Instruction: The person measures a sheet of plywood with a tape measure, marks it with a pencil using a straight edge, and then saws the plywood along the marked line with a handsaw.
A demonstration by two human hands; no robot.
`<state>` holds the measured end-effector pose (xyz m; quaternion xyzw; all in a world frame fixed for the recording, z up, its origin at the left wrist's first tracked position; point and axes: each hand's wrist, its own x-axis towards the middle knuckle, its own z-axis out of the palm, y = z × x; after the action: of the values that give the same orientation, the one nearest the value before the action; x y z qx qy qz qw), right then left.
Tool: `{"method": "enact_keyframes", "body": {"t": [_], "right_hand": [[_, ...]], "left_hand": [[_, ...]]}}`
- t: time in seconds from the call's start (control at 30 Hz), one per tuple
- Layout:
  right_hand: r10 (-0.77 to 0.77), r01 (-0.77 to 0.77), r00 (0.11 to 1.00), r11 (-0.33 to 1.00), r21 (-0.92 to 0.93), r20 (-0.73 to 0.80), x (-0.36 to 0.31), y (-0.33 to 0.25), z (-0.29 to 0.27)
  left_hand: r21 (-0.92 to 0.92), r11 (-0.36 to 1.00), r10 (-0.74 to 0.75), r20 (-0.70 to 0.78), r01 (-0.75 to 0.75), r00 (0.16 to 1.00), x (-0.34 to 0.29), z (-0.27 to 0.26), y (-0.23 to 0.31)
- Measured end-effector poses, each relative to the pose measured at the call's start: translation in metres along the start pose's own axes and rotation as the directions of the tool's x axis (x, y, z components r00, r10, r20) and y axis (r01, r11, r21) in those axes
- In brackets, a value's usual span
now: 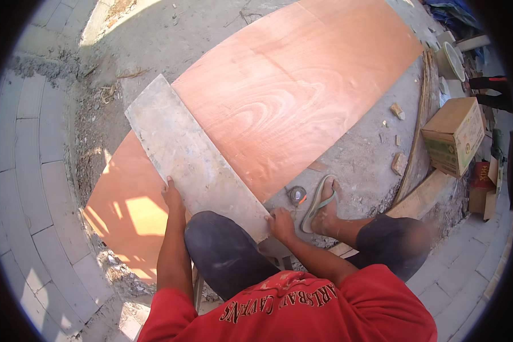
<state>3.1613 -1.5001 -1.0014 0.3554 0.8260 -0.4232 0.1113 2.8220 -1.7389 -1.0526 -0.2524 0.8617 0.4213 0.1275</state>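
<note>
1. The step in hand looks like setting a grey board (194, 154) across a large plywood sheet (285, 97), perhaps as a straightedge or for size; the board runs on a diagonal from upper left of centre to the lower middle of the frame
2. The left hand (172, 194) is closed on the board's left long edge, left of centre in the frame; the right hand (281, 223) is closed on the other long edge, near the lower right corner; the fingers beneath are hidden
3. The next move seems to call for both hands keeping the board square to the sheet's long edges; whether it lies fully flat cannot be told
4. Edges: the board's far end juts past the sheet's upper left edge, and its near end passes the lower edge, close to the left knee (216, 236), which limits any pull toward the body
5. Room: bare ground (154, 40) opens at upper left, but the block wall (31, 131) at far left runs near the sheet's left corner
6. Right of centre, a tape measure (297, 195) and the sandalled right foot (323, 208) take up the ground beside the sheet; wood scraps (399, 164) and a cardboard box (453, 137) sit farther right
</note>
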Motion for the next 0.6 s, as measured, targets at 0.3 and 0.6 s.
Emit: {"method": "enact_keyframes", "body": {"t": [0.3,0.6], "right_hand": [[-0.081,0.081,0.996,0.997,-0.018,0.023,0.074,-0.086,-0.134],[-0.164,0.170,0.981,0.985,0.041,-0.106,0.088,-0.106,-0.482]], "left_hand": [[-0.653,0.642,0.030,0.545,0.402,0.838,-0.002,0.033,0.104],[-0.731,0.591,0.495,0.663,0.341,0.562,-0.196,0.167,0.385]]}}
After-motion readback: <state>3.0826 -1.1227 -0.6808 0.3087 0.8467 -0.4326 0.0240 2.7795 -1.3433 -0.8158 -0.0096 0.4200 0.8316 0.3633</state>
